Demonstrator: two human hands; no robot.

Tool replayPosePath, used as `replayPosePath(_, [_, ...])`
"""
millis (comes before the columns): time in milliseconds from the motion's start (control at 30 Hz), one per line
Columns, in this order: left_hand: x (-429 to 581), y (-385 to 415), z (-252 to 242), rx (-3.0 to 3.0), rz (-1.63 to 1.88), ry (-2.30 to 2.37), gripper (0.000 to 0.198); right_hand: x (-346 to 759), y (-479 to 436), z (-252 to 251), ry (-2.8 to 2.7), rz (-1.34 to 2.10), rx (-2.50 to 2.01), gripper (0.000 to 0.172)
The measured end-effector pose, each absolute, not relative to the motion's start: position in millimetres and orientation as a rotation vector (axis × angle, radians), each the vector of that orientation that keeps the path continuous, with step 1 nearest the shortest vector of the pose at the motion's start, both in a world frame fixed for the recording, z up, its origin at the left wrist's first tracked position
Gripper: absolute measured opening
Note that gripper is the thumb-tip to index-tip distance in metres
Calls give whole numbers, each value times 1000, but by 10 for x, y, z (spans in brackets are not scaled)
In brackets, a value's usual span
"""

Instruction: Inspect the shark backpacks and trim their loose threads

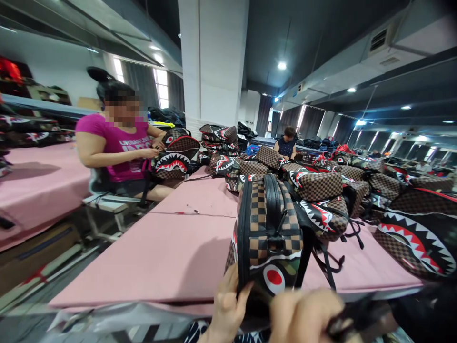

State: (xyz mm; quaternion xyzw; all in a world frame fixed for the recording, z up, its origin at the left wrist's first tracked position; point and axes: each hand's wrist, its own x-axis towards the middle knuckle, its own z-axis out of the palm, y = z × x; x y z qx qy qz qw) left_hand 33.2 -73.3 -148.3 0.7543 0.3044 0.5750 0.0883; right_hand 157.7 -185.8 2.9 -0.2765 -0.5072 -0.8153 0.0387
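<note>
A brown checkered backpack [269,233] with a shark-mouth print stands on end at the near edge of the pink table [171,257]. My left hand [228,309] rests against its lower left side, fingers curled onto the black edging. My right hand [303,317] is closed at the bag's lower right, gripping a dark strap [360,317] that runs off to the right.
Many matching shark-print backpacks [321,190] are piled across the table's right and far side. A person in a pink shirt [117,147] sits at the left holding another bag [174,159]. Another person [286,143] sits far back. A white pillar [212,62] stands behind.
</note>
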Motion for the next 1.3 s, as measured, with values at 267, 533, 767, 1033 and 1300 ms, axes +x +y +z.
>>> replayPosePath(267, [465, -887, -1353, 2362, 1756, 934, 46, 2007, -1505, 563, -1642, -869, -1808, 29])
replayPosePath(533, [538, -1023, -1349, 2499, 1709, 912, 60, 2209, -1548, 668, -1602, -555, -2008, 16])
replayPosePath(767, [518, -1016, -1409, 2446, 1725, 833, 54, 2330, -1563, 576, -1513, -585, -1840, 18])
replayPosePath(1033, [-183, -430, -1050, 2342, 1513, 345, 25, 2782, -1317, 766, -1292, -501, -1814, 25])
replayPosePath(1300, [-751, -107, 36, 2389, 1568, 1066, 38, 2331, -1240, 490, -1353, -207, -1561, 28])
